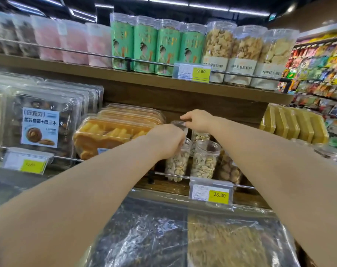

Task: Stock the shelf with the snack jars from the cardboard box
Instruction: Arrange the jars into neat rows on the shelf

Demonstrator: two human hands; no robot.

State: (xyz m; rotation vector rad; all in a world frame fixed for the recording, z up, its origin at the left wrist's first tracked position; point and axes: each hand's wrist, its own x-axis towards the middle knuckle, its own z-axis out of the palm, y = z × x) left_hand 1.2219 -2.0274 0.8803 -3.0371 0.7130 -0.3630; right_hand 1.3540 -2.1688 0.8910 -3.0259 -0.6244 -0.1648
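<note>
Clear snack jars of pale nuts stand on the middle shelf (175, 186) behind a metal rail. My left hand (166, 138) is closed around the top of the front left jar (177, 164). My right hand (197, 120) reaches further back and pinches the lid of a jar behind it (199, 136). A third jar (205, 160) stands free to the right, and another jar (229, 169) beside it. The cardboard box is not in view.
Flat tubs of orange snacks (110, 135) and pastry boxes (42, 122) stand left of the jars. Yellow packs (294, 124) lie to the right. The upper shelf holds green canisters (156, 47) and cracker jars (244, 54). Price tag 23.80 (212, 193) hangs on the rail. Plastic-covered bulk bins (183, 237) lie below.
</note>
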